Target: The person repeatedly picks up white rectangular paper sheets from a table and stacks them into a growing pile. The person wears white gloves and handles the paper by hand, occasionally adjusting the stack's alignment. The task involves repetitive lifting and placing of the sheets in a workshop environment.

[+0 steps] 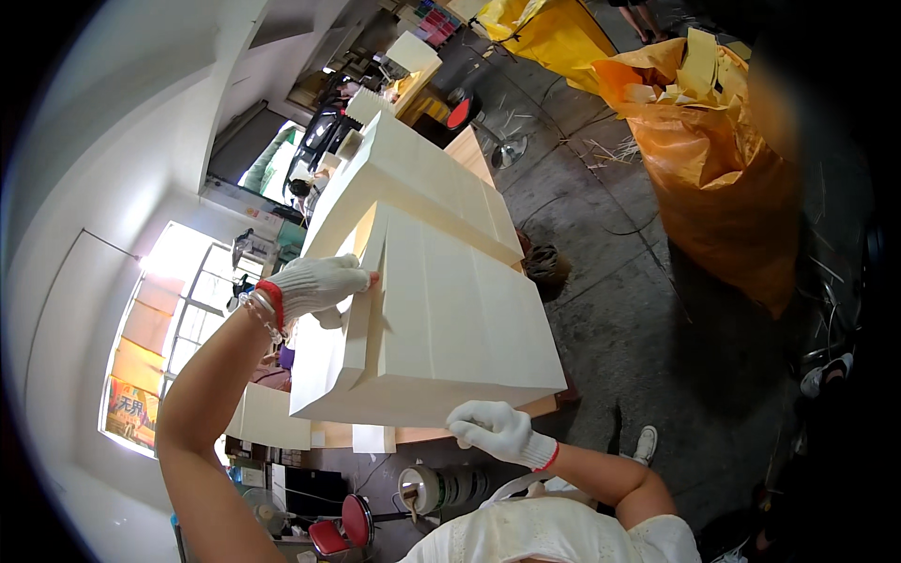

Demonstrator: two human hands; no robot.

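A tall stack of large white sheets (460,319) fills the middle of the bench. Along its left side runs a narrow, raised white strip (358,328), which looks like a lifted sheet edge. My left hand (319,284), in a white knitted glove with a red cuff, is closed over that strip, one bare fingertip showing at its top. By the stack's near right corner is my right hand (497,432), gloved the same way. Its fingers are curled inward, and whatever they may hold is hidden.
Behind lies a second white stack (413,178). An orange sack (713,178) full of offcuts stands at the right, with a yellow sack (544,38) beyond it. A red stool (343,525) and a round metal canister (441,490) are near the lower left.
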